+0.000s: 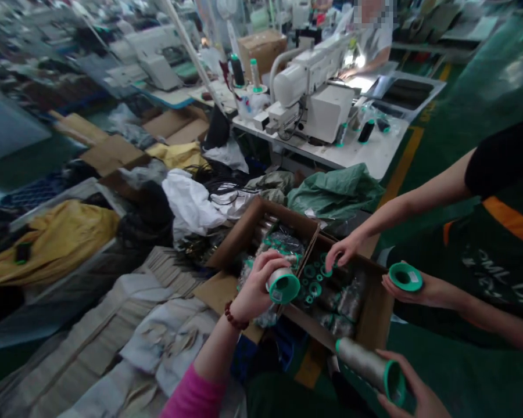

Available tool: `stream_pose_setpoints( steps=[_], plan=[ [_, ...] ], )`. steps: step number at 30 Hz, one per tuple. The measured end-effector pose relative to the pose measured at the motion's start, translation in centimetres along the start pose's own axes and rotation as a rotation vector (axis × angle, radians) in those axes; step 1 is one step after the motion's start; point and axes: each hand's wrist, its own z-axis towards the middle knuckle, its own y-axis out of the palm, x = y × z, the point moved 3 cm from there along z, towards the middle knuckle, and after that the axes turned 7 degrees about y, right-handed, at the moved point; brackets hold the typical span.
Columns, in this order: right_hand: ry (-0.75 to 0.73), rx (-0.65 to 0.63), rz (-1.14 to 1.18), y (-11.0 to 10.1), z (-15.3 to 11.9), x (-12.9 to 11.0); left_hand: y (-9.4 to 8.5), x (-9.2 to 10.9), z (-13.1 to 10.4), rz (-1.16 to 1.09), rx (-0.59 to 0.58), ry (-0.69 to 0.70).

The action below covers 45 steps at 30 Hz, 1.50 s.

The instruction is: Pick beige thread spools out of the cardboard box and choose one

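Over the cardboard box (377, 313), the left hand (255, 287) held one thread spool (283, 285) tight — the right hand (418, 392) held a long spool (370, 367) loosely, so it might slip and roll away.

Left hand (255, 287) and right hand (418, 395) each clasp a thread spool above the cardboard box (375, 325)

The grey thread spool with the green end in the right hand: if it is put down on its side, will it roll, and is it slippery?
The grey thread spool with green end is a long round cylinder, so it probably rolls on its side. Its wound thread looks matte, likely grippy. The right hand only cradles it, suggesting modest weight.
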Motion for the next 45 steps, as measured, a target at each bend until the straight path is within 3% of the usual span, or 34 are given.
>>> stream_pose_setpoints(
  steps=[4,9,17,22,27,30,34,36,40,45],
  plan=[
    [-0.064,0.01,0.011,-0.8,-2.0,-2.3,-1.5,7.3,0.4,-0.042,0.069,0.05],
    [-0.081,0.033,0.06,-2.5,-3.8,-3.2,-1.5,12.7,0.3,-0.051,0.235,0.087],
    [-0.112,-0.068,0.008,-4.7,-4.0,-2.3,-0.4,16.5,0.3,-0.031,0.372,0.096],
    [-0.153,-0.057,0.023,-5.0,-4.2,-2.6,-0.3,17.5,0.3,0.007,0.364,0.096],
    [-0.191,0.021,0.049,-5.7,-3.9,-4.2,-0.7,15.7,-1.5,0.132,0.419,0.02],
    [-0.242,0.02,0.074,-6.7,-3.7,-6.8,-0.7,12.2,-3.3,0.236,0.465,-0.073],
    [-0.327,0.053,0.138,-8.6,-3.6,-11.1,0.4,6.8,-5.4,0.338,0.355,-0.178],
    [-0.353,0.072,0.149,-9.3,-3.8,-12.7,1.0,5.0,-6.3,0.355,0.322,-0.204],
    [-0.375,0.075,0.126,-9.4,-3.7,-14.1,1.9,4.2,-8.7,0.369,0.304,-0.241],
    [-0.335,-0.014,-0.084,-6.5,-1.5,-12.5,3.6,3.5,-13.3,0.382,0.151,-0.297]
  ],
)
